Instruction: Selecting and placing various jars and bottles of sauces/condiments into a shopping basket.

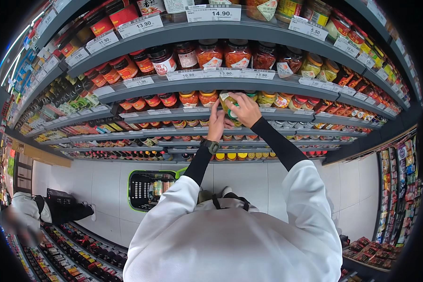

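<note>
My right hand [245,110] is closed around a glass jar [227,100] with a green lid, tilted at the edge of a middle shelf. My left hand [217,121], with a dark watch on the wrist, is beside it, its raised finger near the jar's left side; whether it touches the glass I cannot tell. Jars with orange lids [208,98] stand left of the hands on the same shelf. To the right are jars of yellow-green contents [266,99]. Red-filled jars with dark lids [237,53] line the shelf above.
Grey shelf edges [232,84] with price tags curve across the view. On the tiled floor [105,190] stands a black basket with a green rim [129,190], holding packages. Another person [31,209] is at the far left by a dark basket. More shelves stand behind and at right.
</note>
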A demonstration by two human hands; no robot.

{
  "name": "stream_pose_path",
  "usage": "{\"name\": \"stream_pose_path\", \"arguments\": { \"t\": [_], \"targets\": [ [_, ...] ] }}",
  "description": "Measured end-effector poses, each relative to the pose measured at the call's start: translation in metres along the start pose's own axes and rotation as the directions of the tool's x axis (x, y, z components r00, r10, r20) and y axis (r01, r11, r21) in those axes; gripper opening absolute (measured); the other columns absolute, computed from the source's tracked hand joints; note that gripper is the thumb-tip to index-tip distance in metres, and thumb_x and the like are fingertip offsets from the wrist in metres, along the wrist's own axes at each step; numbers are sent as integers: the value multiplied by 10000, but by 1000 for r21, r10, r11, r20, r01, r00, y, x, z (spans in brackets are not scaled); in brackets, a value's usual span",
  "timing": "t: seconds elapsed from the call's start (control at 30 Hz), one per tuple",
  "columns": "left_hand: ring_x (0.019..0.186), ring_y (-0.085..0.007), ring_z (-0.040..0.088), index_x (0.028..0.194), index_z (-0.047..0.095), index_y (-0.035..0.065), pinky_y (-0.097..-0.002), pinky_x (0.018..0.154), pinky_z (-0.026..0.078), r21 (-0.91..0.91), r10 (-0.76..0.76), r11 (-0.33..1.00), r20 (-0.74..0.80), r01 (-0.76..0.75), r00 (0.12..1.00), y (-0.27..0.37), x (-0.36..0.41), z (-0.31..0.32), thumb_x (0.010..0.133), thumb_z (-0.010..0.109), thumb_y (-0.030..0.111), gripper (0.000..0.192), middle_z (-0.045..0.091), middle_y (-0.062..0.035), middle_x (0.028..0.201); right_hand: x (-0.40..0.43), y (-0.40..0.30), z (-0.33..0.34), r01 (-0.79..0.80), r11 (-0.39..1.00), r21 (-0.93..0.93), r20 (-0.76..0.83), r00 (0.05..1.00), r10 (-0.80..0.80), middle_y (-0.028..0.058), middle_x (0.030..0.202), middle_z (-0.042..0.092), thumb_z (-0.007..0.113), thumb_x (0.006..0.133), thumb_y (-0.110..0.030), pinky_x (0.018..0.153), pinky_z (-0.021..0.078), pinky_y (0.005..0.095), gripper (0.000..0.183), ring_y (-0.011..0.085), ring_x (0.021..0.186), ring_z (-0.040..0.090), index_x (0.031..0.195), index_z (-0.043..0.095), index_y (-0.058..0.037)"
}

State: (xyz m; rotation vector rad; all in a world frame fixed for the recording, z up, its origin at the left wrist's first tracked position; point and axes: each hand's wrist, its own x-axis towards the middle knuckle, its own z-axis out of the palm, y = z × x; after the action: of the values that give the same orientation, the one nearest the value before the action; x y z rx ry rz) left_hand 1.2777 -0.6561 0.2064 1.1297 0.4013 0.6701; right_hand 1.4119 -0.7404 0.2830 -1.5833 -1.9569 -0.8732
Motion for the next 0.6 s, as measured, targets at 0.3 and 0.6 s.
{"name": "stream_pose_path", "arguments": {
  "t": [0.3, 0.6],
  "targets": [
    [1176, -164, 548, 1343, 452, 70, -336, 974, 460, -371, -195, 901, 121, 226, 973, 52, -52, 24, 1035, 328, 442, 499, 538, -63, 1283, -13, -65, -65, -230, 895, 381, -83, 956, 281, 111, 1137, 578, 820, 643, -201, 797, 521, 383, 577, 315, 1047, 594, 1137, 543, -92],
    [1040, -246, 632, 1347, 404, -3, -377, 843, 547, -193, -425, 743, 604, 640, 675, 50, -134, 11, 960, 499, 503, 644, 587, -144, 1214, -25, -65, -131, -641, 415, 645, 628, 755, 189, 97, 1024, 592, 876, 606, -246, 818, 461, 337, 654, 245, 957, 599, 1124, 520, -65]
  ]
}}
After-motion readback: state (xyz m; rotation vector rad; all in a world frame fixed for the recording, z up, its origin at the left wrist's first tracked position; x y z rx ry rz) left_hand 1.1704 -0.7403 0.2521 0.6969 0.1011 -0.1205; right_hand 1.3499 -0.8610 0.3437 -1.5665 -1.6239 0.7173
